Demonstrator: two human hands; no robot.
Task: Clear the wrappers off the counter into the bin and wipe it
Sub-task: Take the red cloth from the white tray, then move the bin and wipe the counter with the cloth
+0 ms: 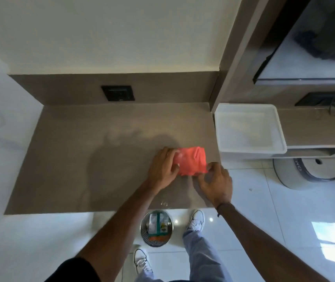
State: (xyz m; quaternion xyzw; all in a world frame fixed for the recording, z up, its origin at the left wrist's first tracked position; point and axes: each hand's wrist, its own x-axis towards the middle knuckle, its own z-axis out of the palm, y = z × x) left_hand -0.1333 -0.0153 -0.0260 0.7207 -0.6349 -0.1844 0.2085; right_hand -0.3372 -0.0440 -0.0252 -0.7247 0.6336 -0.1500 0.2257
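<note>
A folded coral-red cloth lies on the brown counter, near its right edge. My left hand rests on the cloth's left side with fingers curled over it. My right hand pinches the cloth's lower right corner. On the floor below the counter's front edge stands a round metal bin with several wrappers inside. No wrappers show on the counter.
A white plastic tray sits just right of the counter on a lower shelf. A black wall socket is in the backsplash. A round grey device rests on the tiled floor at right. My shoes flank the bin.
</note>
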